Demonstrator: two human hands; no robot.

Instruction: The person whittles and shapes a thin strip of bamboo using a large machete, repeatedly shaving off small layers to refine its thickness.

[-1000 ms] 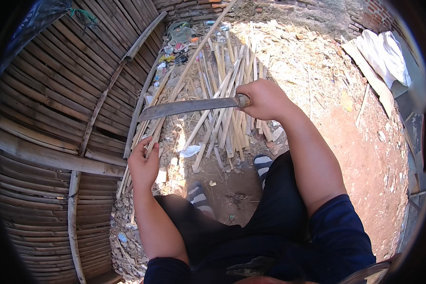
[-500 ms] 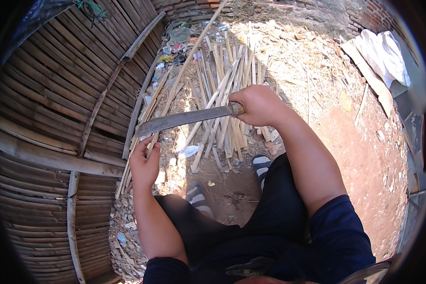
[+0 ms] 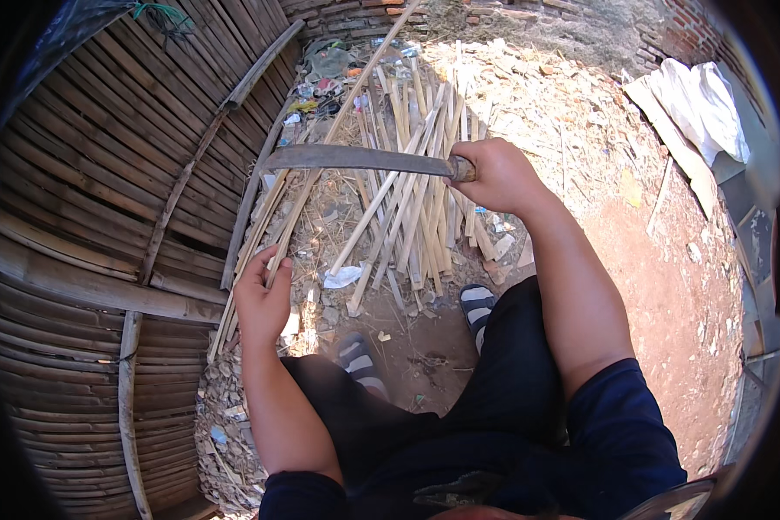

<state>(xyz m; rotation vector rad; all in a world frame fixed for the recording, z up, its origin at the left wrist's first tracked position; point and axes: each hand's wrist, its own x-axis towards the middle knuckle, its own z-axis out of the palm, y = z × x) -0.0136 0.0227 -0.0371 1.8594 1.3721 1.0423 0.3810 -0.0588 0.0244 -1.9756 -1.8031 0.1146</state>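
1. The right hand [image 3: 494, 173] is closed in a full fist around the handle of a long machete [image 3: 355, 159].
2. The machete blade extends to the person's left, roughly level, raised above a pile of split bamboo strips [image 3: 412, 199] that lies on the ground.
3. The left hand [image 3: 264, 299] is partly closed, fingers curled around the lower part of a long bamboo strip [image 3: 321, 165].
4. This bamboo strip runs diagonally from the left hand up and to the right, passing under the blade; whether blade and strip touch cannot be told.
5. The strip lies just beside the edge of a woven bamboo panel [image 3: 104, 199], which fills the left side of the view.
6. Two striped sandals [image 3: 477, 305] show on the dirt ground [image 3: 667, 286] below the pile.
7. White cloth [image 3: 702, 104] lies at the upper right, well apart from both hands.
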